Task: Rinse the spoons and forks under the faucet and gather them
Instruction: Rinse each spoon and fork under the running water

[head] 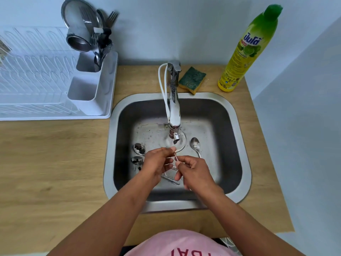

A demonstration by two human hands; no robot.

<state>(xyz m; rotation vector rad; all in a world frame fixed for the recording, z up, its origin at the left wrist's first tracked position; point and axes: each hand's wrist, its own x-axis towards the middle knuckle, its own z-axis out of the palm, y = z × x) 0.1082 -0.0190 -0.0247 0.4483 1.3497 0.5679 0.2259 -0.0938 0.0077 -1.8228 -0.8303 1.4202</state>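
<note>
Pinching a thin metal utensil handle [176,157] between left hand [156,163] and right hand [193,171], long axis slanting away-left under the chrome faucet [174,108], over the steel sink [239,145], dirty spoons [139,148] lying left, clean spoon [195,143] right, bowl pointing away, green-and-yellow dish-soap bottle [247,52] on the wooden desk [46,163] reading "100".

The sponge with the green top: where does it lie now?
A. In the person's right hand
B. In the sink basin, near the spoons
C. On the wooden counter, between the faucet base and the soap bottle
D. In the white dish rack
C: the sponge rests on the counter behind the sink, right of the faucet and left of the soap bottle.
</note>
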